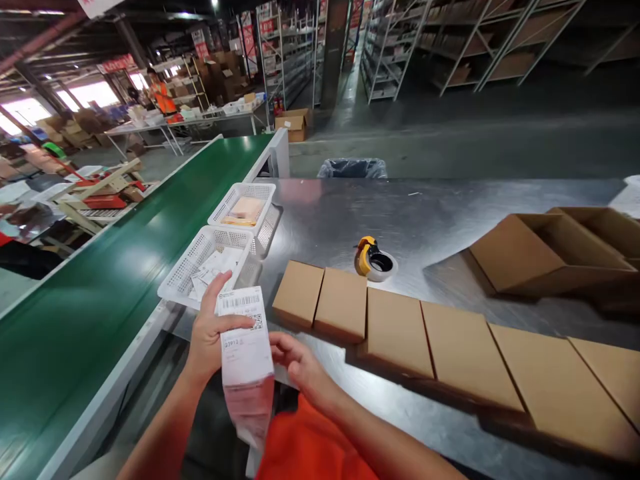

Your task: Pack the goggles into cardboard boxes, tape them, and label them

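Observation:
A long folded strip of printed shipping labels [246,363] hangs downward in front of me, its top label showing a barcode and a QR code. My left hand [213,333] grips the strip from its left side, one finger lying across the top label. At the strip's right edge is my right hand [300,365], its fingers curled and their tips partly hidden behind the paper. Just beyond the hands, a white basket [175,283] holds loose printed papers. A second white basket [217,215] behind it contains yellowish envelopes.
A row of closed cardboard boxes [400,327] lines the front of the metal table [320,220]. Behind them lies a yellow tape dispenser [369,257]. Open cartons [515,257] stand at right, a green conveyor belt [125,257] runs at left. A lined bin [353,168] stands beyond the table.

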A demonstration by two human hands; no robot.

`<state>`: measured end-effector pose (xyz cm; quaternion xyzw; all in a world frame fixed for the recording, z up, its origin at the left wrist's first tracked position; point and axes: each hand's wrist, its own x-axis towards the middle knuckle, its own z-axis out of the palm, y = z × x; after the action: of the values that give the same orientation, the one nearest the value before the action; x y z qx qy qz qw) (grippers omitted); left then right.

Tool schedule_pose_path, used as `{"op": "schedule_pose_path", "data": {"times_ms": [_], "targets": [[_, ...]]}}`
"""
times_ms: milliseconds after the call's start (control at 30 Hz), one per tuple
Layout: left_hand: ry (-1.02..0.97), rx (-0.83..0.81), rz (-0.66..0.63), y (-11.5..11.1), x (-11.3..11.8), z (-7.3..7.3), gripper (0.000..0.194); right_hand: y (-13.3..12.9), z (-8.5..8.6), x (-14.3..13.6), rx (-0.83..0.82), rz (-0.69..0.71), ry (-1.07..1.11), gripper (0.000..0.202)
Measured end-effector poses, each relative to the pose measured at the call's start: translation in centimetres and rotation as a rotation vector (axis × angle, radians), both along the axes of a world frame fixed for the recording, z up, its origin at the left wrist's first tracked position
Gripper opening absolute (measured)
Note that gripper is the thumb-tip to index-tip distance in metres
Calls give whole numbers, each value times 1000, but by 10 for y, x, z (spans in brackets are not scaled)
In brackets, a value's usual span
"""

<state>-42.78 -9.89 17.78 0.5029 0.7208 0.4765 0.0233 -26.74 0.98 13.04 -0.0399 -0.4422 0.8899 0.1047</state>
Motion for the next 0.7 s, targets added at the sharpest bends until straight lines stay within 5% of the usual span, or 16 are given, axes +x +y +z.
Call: {"op": "schedule_pose_path", "data": {"times_ms": [100,233,367,467,567,700], "targets": [[-166,28,-22,5,9,-3,12,1,9,-3,0,-71,-125,44],[-717,93,81,10,20,-16,68,3,13,-2,56,-195,-224,40],[-1206,10,-53,0,30,-39,68,6,14,1,111,-322,-253,40],[-1150,-166,-144,-8,42,-52,57,10,6,1,149,-378,-283,37],[-1055,-204,-42,-8,55,-54,41,16,-7,3,254,-442,-336,33],[-1088,-255,-29,-2,62,-49,42,31,-16,17,748,-633,-226,61]]}}
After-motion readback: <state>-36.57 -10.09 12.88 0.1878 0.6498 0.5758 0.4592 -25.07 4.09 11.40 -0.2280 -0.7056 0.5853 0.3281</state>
